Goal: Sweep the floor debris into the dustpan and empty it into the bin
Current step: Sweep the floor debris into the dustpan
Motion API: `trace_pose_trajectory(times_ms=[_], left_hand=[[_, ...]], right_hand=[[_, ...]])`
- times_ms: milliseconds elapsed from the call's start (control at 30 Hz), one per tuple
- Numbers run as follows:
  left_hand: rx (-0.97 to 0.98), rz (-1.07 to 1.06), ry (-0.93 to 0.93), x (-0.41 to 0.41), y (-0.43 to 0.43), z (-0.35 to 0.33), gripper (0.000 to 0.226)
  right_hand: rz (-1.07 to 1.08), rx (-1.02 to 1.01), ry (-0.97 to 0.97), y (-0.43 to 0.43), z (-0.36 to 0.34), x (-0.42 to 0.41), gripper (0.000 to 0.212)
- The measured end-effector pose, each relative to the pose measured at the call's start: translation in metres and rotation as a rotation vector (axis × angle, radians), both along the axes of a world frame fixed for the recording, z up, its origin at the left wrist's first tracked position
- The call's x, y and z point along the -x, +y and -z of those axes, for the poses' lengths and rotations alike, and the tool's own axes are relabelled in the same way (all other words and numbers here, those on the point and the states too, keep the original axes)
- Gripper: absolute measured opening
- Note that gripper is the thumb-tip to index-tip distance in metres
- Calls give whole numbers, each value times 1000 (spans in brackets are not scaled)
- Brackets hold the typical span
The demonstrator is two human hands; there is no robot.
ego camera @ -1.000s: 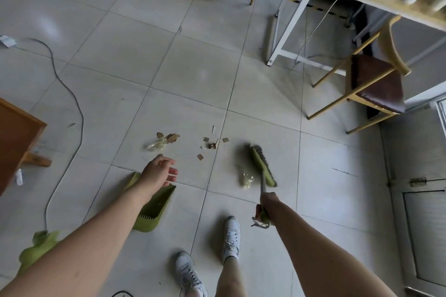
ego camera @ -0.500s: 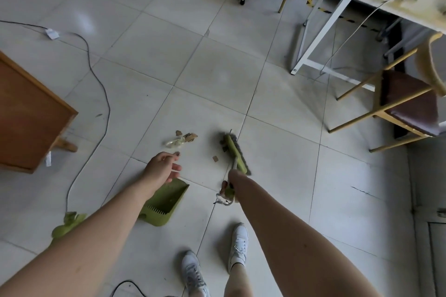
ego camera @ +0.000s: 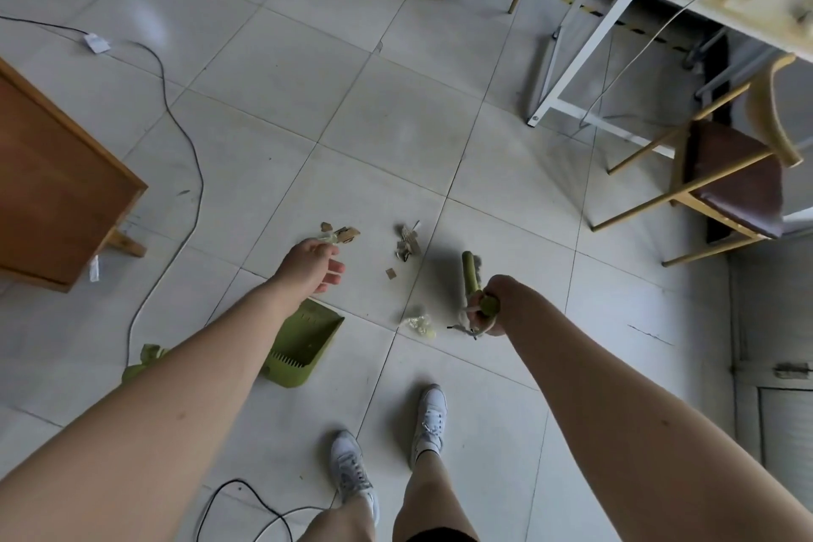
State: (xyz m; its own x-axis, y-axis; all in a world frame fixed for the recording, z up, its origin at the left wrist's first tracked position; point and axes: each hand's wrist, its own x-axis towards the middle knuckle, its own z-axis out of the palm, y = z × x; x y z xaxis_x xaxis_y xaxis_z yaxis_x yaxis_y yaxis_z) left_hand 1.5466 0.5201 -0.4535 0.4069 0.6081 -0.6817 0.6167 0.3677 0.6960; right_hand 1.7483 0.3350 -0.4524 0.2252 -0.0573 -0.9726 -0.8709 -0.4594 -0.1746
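My right hand (ego camera: 488, 309) grips the handle of a small green brush (ego camera: 470, 273), whose head points away from me just above the floor. Cardboard scraps (ego camera: 407, 243) lie in a loose heap left of the brush head. More scraps (ego camera: 342, 233) lie by my left fingertips, and a crumpled clear wrapper (ego camera: 419, 323) sits near the brush handle. My left hand (ego camera: 313, 266) hovers open, fingers apart, holding nothing. Below it a green dustpan (ego camera: 303, 343) rests on the tiles, partly hidden by my forearm.
A wooden table (ego camera: 57, 189) stands at the left, with a cable (ego camera: 193, 172) snaking past it. A chair (ego camera: 730, 176) and a white table frame (ego camera: 567, 57) stand at the right. Another green object (ego camera: 145, 361) lies beside my left arm. My shoes (ego camera: 429, 414) are below.
The brush swept left across the tile seam, then came back right and nearer to me, leaving scraps gathered in a heap. My left hand stayed over the dustpan.
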Motion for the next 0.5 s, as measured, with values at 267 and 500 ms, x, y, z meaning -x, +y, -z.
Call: trace_pose_trajectory(times_ms=[267, 500], left_hand=[[-4, 53, -24, -1, -9, -9, 25], [11, -32, 3, 24, -4, 0, 24]], right_hand=[[244, -56, 75, 2, 1, 47, 35], [256, -190, 95, 54, -10, 48, 42]])
